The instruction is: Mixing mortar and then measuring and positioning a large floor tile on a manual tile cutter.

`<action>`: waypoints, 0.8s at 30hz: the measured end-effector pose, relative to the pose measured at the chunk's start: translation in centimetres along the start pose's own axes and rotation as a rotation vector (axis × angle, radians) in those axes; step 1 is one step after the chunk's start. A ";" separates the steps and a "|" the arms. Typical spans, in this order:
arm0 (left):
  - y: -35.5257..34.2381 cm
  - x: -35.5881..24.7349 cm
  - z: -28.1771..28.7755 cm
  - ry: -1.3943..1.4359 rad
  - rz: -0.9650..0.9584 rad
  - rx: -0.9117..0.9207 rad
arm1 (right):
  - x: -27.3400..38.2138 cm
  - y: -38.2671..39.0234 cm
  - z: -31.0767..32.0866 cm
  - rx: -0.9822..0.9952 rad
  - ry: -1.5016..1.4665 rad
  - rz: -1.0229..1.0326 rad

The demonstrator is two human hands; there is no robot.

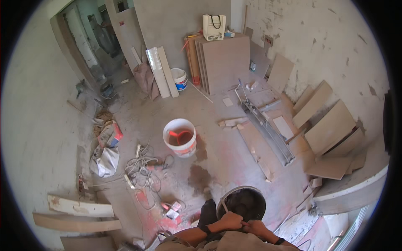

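Low in the head view, my two hands are close together over the near rim of a dark bucket. Inside it is a dark, lumpy mass. My left hand is closed around a thin tan stick that slants up toward the bucket's left rim. Just to its right, my right hand is closed too. A small reddish piece shows between the hands; whether it belongs to the stick I cannot tell. Dark bands circle both wrists.
Ahead stands a white bucket with an orange-red tool in it. Tangled cables lie to the left. A long tile cutter and leaning tile pieces are on the right. Large boards stand at the back.
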State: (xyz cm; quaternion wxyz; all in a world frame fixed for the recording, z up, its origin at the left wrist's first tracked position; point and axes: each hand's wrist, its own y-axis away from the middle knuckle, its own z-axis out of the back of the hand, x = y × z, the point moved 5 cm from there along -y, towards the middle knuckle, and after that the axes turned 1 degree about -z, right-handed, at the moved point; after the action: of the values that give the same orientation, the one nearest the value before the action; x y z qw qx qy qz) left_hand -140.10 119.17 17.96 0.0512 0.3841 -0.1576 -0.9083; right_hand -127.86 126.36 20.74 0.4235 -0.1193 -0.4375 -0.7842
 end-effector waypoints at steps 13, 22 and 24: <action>1.8 12.4 13.8 0.393 0.362 -0.097 | 13.6 -19.9 9.6 0.263 0.492 0.278; -5.7 18.9 19.1 0.466 0.538 -0.189 | 14.0 -33.0 16.3 0.465 0.578 0.441; -8.7 20.1 19.8 0.412 0.583 -0.193 | 12.9 -35.7 18.2 0.496 0.565 0.473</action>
State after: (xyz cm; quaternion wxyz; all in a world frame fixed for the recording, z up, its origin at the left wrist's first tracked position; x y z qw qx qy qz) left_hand -168.06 128.00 14.36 0.3743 0.4915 -0.1603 -0.7698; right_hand -166.56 142.68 17.81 0.7099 0.1080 -0.4402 -0.5390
